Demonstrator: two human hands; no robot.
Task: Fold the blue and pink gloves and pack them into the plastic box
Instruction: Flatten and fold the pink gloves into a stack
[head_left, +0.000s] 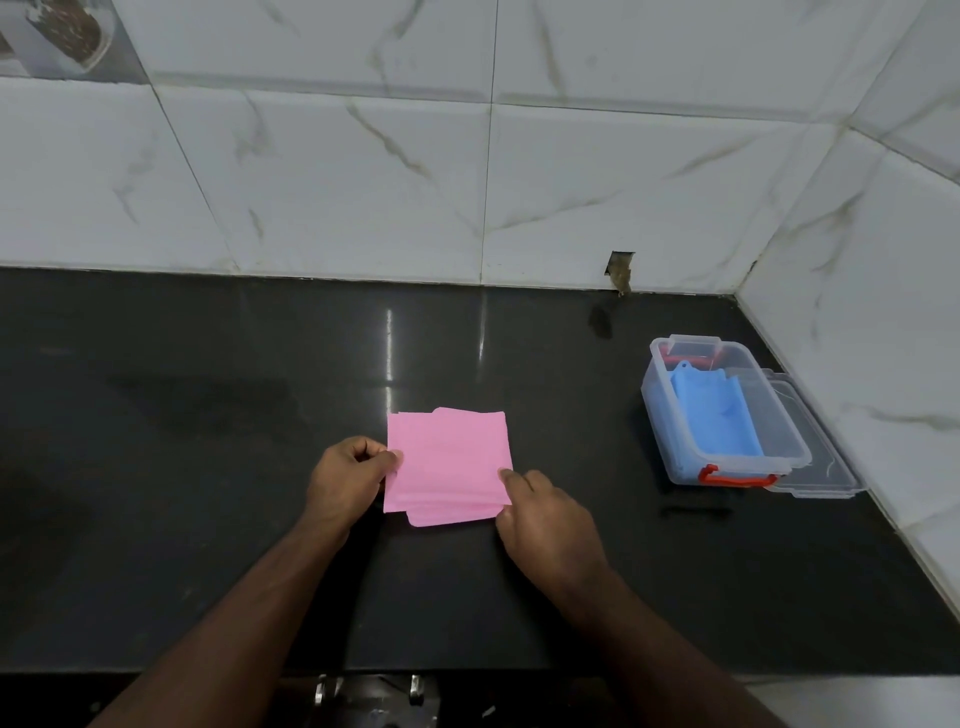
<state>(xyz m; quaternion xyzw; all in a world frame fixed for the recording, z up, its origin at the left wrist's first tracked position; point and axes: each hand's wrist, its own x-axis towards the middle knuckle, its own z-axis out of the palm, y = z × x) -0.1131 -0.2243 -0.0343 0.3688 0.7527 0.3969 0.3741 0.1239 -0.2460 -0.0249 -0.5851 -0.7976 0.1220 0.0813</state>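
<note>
The pink glove (447, 462) lies folded into a flat square on the black countertop (208, 467), in the middle. My left hand (345, 480) pinches its left edge between thumb and fingers. My right hand (545, 519) grips its lower right corner. The clear plastic box (675, 452) with a red latch stands open at the right. The folded blue glove (717, 415) lies inside it. Both hands are well to the left of the box.
The box's clear lid (815, 457) lies beside it against the right wall. White marble tiles (363, 182) close the back and right of the counter. The counter's front edge (467, 670) runs just below my forearms, with metal fittings (369, 686) beneath.
</note>
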